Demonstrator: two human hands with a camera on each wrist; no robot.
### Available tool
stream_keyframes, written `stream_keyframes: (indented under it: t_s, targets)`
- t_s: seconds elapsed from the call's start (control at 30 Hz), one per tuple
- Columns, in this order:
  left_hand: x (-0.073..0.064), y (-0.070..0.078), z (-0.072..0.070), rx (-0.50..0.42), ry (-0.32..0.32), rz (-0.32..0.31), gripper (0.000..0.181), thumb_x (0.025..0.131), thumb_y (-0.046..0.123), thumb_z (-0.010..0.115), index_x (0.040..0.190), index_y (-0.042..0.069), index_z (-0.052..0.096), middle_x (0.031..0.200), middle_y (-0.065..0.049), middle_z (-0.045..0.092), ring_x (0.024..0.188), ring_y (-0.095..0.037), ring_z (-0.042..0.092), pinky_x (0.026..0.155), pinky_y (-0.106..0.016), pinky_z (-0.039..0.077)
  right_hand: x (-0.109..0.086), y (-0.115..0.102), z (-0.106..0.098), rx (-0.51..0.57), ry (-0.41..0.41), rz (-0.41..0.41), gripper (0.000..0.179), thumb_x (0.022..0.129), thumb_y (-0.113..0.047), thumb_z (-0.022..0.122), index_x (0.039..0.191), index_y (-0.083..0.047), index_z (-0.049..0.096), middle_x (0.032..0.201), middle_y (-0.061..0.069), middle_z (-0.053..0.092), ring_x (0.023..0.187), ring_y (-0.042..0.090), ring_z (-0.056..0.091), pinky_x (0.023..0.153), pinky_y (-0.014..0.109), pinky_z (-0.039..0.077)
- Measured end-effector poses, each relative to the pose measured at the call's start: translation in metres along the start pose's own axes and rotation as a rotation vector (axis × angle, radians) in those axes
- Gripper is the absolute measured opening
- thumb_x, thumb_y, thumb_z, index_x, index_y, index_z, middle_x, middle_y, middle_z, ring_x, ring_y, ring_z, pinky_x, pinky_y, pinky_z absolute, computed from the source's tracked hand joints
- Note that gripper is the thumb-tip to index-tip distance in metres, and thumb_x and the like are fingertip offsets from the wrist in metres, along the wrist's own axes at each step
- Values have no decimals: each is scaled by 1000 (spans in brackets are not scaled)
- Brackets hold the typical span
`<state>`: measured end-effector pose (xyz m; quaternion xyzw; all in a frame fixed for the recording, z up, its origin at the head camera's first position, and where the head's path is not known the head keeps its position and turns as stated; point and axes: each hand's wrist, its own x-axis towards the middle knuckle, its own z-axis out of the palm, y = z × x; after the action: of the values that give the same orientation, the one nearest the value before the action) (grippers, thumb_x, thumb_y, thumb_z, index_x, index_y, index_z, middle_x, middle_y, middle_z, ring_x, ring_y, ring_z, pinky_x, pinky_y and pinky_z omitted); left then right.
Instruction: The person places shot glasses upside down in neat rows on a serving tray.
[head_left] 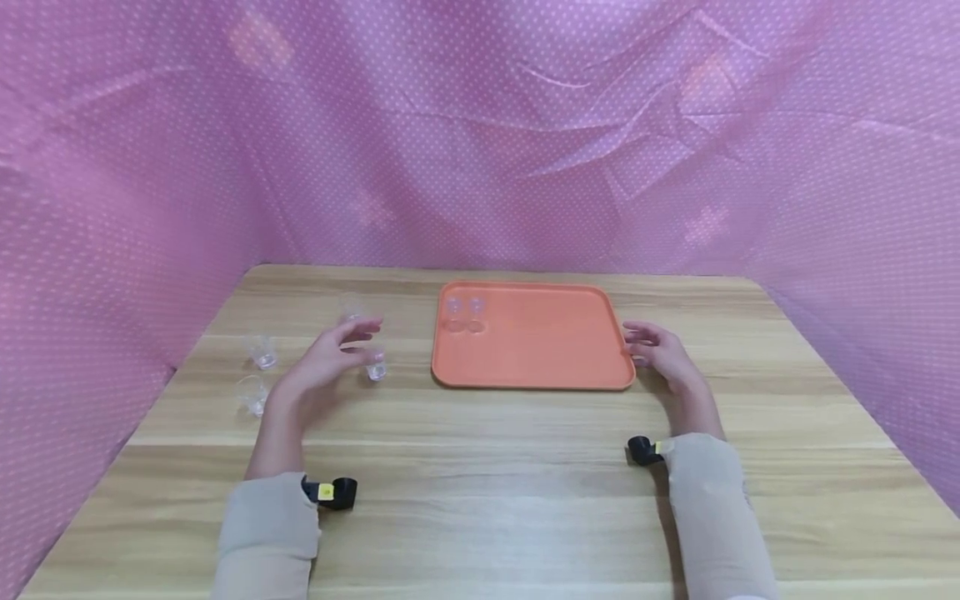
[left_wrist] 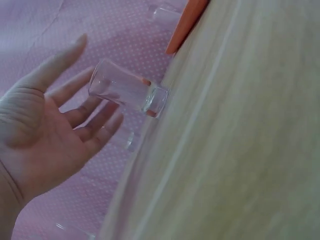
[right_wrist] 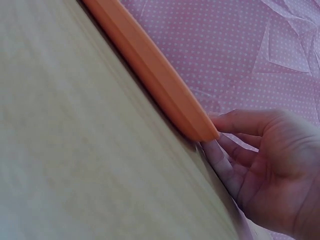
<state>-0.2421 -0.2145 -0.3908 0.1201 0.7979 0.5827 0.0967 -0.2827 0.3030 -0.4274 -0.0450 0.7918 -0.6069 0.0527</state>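
My left hand (head_left: 330,358) is beside a small clear shot glass (left_wrist: 127,90) that stands upright on the table. In the left wrist view the fingers spread loosely behind the glass, and the thumb points away from it. My right hand (head_left: 663,354) is at the right end of the orange tray (head_left: 540,342). Its thumb (right_wrist: 240,121) meets the rim from above, while other fingers sit beneath the corner, pinching the edge. Two clear glasses (head_left: 465,307) stand in the tray's back left corner.
Two more clear glasses, a farther one (head_left: 264,354) and a nearer one (head_left: 255,400), are left of my left forearm. Another faint glass (head_left: 351,307) stands behind the left hand. Pink dotted cloth (head_left: 480,150) hangs around the wooden table (head_left: 495,483).
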Motion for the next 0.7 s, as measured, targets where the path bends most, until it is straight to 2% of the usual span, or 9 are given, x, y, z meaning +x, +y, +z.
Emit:
stream_keyframes:
  t_s: [0.17,0.37,0.53,0.7]
  targets:
    - [-1,-11,-5,-11,-60,-23,67,83,7,65,141,6,31,135,-18,37,124,-35,33,104,-52,20,1,0,2,6,8,19,45,91,2,50,133,12,37,127,33,40,82,3,59,74,24,51]
    - [-3,-23,-7,-2,-64,-68,61,80,10,69,134,5,41,128,-16,45,119,-31,38,103,-48,26,1,2,1,8,9,17,45,91,1,51,132,12,37,126,33,41,83,4,59,75,23,51]
    - [-3,-30,-7,24,-79,-59,56,78,8,71,129,3,47,118,-16,51,109,-30,45,95,-42,36,0,2,1,16,15,25,45,91,-1,52,132,11,38,126,31,42,85,3,58,75,24,51]
    - [-2,-35,-6,90,-84,-41,56,77,8,72,128,3,49,111,-16,53,103,-30,46,92,-39,36,-1,0,2,16,10,34,45,92,-2,52,133,10,37,128,31,41,86,3,58,76,24,51]
